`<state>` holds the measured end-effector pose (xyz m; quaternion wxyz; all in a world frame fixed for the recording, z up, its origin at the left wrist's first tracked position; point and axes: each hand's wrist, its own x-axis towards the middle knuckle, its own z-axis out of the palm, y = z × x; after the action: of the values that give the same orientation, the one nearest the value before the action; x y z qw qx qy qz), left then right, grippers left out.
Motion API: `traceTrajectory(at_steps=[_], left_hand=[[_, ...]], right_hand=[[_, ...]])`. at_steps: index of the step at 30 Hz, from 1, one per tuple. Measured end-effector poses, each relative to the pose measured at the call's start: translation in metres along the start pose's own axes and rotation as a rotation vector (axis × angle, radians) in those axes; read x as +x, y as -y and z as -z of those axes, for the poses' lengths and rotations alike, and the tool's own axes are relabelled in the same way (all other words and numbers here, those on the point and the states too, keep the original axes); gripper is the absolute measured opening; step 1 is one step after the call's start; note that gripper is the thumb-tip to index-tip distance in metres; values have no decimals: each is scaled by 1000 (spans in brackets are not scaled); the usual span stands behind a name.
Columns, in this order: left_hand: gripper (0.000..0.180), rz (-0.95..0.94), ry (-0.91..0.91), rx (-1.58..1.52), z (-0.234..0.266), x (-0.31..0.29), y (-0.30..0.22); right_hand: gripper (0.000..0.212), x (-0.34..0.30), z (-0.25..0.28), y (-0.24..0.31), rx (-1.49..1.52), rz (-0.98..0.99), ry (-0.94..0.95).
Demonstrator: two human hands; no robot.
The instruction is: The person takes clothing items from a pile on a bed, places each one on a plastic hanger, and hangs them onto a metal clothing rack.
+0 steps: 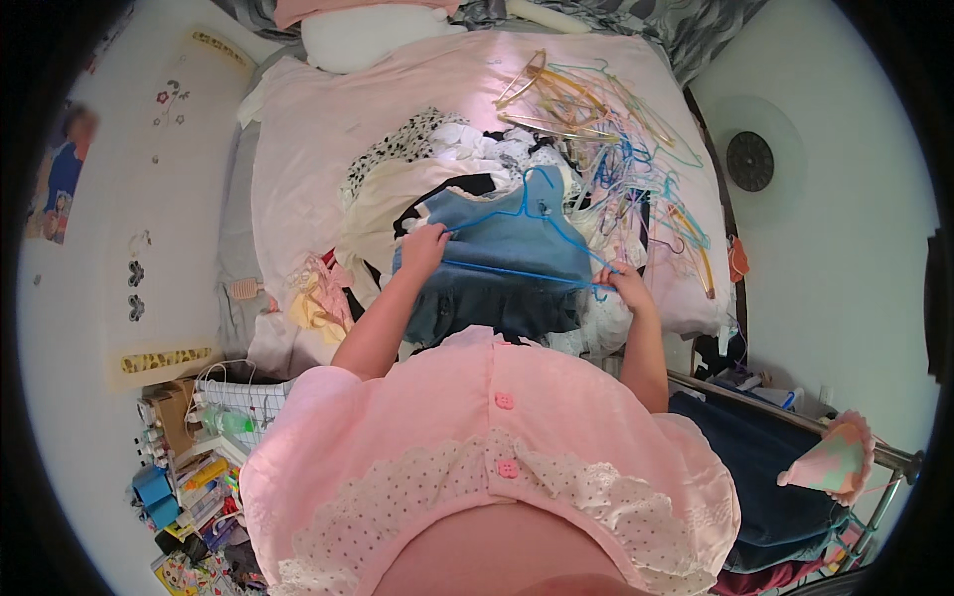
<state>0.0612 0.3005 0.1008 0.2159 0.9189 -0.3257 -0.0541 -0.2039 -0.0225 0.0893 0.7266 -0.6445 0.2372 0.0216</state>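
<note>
A bright blue clothes hanger (525, 207) is stretched between my two hands, its hook pointing away from me. My left hand (425, 248) is closed round its left end, and my right hand (626, 287) grips the right end. Under the hanger lies a blue denim garment (512, 238), spread over a heap of clothes; its lower part is darker. Whether the hanger is inside the garment at the shoulders I cannot tell. Around it are a black-and-white spotted cloth (402, 147), a cream cloth (373, 204) and white clothes (472, 144).
A tangle of colourful hangers (626, 149) covers the bed's right side. The pink-sheeted bed (298, 129) has a white pillow (373, 38) at its far end. Yellow and pink clothing (323, 298) lies left. A metal clothes rail (755, 405) with dark garments stands at my right.
</note>
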Motion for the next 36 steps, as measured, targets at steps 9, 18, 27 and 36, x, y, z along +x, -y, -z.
traceTrajectory(at_steps=[9, 18, 27, 36], left_hand=[[18, -120, 36, -270, 21, -19, -4], [19, -91, 103, -452, 13, -14, -7], [22, 78, -145, -367, -17, 23, 30], [64, 867, 306, -737, -69, 52, 74]], right_hand=[[16, 41, -117, 61, -666, 206, -326], [35, 86, -119, 70, -692, 230, -192], [31, 100, -73, 76, -661, 164, -297], [32, 86, -39, 55, -611, 149, -404]])
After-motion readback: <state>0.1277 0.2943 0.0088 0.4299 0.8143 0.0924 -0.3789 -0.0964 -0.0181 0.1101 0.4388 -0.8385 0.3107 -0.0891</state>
